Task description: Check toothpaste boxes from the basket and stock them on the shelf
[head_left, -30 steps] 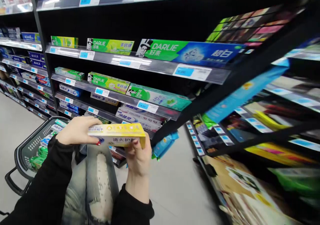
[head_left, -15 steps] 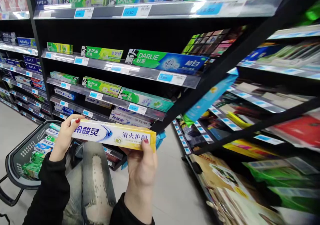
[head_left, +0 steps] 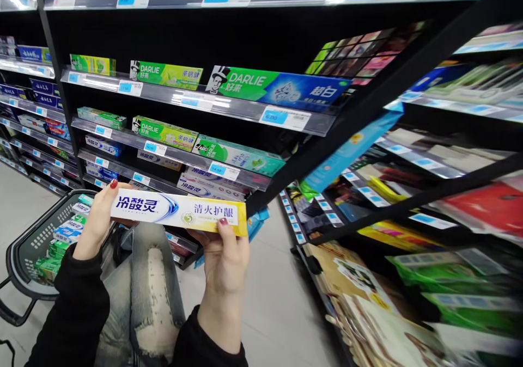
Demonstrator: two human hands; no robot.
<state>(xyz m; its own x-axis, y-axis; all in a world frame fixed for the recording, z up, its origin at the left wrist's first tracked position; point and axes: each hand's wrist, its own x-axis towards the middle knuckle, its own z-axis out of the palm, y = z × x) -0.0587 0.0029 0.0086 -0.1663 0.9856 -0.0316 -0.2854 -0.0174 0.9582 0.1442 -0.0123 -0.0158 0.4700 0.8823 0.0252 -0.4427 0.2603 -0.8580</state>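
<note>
Since the frame before, the toothpaste box (head_left: 178, 212) had sunk slightly and levelled, its printed face still turned up. At the far left stood a dark shopping basket (head_left: 24, 247) stocked with boxes. Next, the left hand (head_left: 97, 218) pinched the box's left end, fingers curled round it. The box lay across, above a knee in torn jeans (head_left: 153, 296). The right hand (head_left: 224, 258) cupped its right end from below, thumb on the front. Shelves (head_left: 196, 101) of toothpaste stood behind.
</note>
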